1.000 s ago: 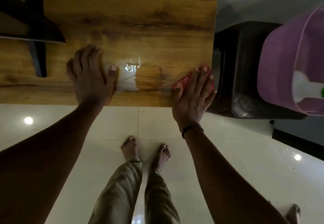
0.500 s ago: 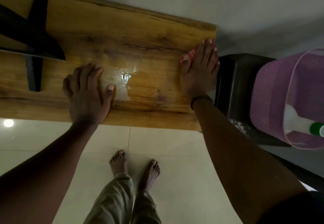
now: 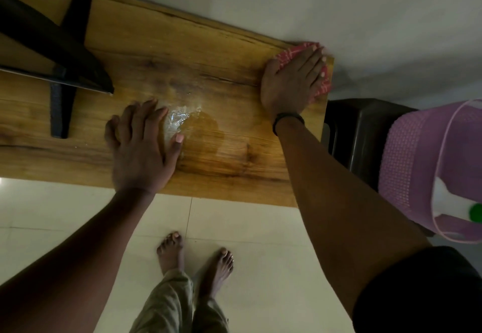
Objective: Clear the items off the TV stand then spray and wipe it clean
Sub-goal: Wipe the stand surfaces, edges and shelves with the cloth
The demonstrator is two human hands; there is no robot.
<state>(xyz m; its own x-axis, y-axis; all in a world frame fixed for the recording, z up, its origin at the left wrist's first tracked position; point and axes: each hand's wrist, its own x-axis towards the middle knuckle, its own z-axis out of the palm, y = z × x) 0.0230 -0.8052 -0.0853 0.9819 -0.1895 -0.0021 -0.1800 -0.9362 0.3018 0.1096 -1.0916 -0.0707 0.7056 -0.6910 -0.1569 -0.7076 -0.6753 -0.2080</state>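
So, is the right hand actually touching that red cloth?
Touching. The head view shows the right hand flat on top of the red cloth, its edges poking out beyond the hand.

TV foot [image 3: 61,103] sits on the surface [image 3: 221,66], left side. Our left hand [image 3: 140,150] lies flat near the front middle, with a wet patch [image 3: 200,129] just right of it. Our right hand [image 3: 292,82] lies on the cloth [image 3: 288,52] at the far right corner. Right of the surface we see a stool [image 3: 360,134] carrying a basket [image 3: 407,171], bottle [image 3: 442,195] inside.
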